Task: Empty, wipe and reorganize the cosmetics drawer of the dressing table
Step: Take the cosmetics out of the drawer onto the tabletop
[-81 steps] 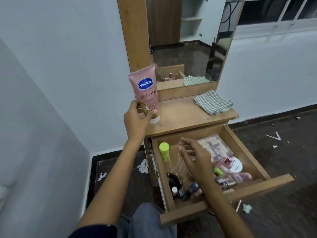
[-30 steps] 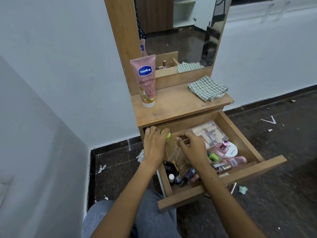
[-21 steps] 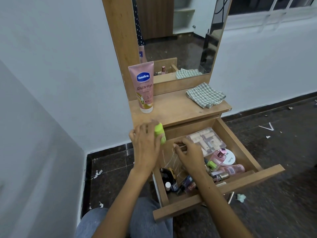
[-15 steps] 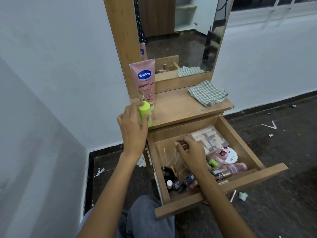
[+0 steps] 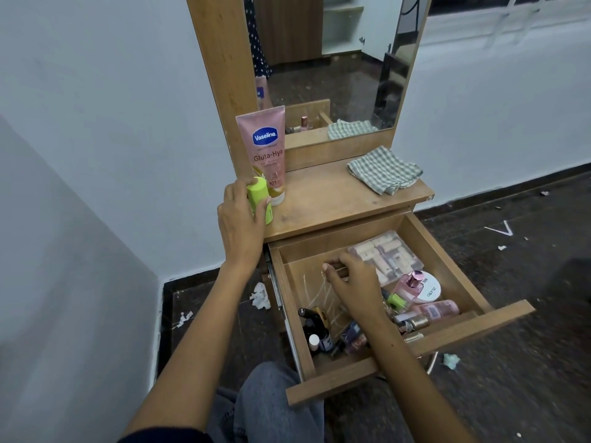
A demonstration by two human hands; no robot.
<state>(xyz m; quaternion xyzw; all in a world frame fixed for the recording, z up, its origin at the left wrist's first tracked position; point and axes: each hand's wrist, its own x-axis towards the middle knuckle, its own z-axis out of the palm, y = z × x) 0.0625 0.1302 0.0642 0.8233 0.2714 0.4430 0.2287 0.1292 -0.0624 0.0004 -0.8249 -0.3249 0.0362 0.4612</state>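
My left hand (image 5: 241,223) grips a lime-green bottle (image 5: 259,199) at the left front of the dressing table top (image 5: 332,199), just in front of the upright pink Vaseline tube (image 5: 265,151). The wooden drawer (image 5: 412,350) stands pulled out below. My right hand (image 5: 350,284) is inside it, fingers pinched on something thin and dark that I cannot identify. The drawer holds a clear case of small items (image 5: 385,254), a pink perfume bottle (image 5: 411,284), a white round tin (image 5: 430,289), a pink bottle (image 5: 436,310) and dark bottles (image 5: 315,327).
A folded green checked cloth (image 5: 383,171) lies at the right of the table top, below the mirror (image 5: 329,59). White walls close in on the left. Paper scraps (image 5: 259,295) litter the dark floor. My knee (image 5: 271,404) is in front of the drawer.
My left hand set the Vaseline tube on the table top, reached into the drawer, took the lime-green bottle and lifted it up beside the tube. My right hand stayed in the drawer.
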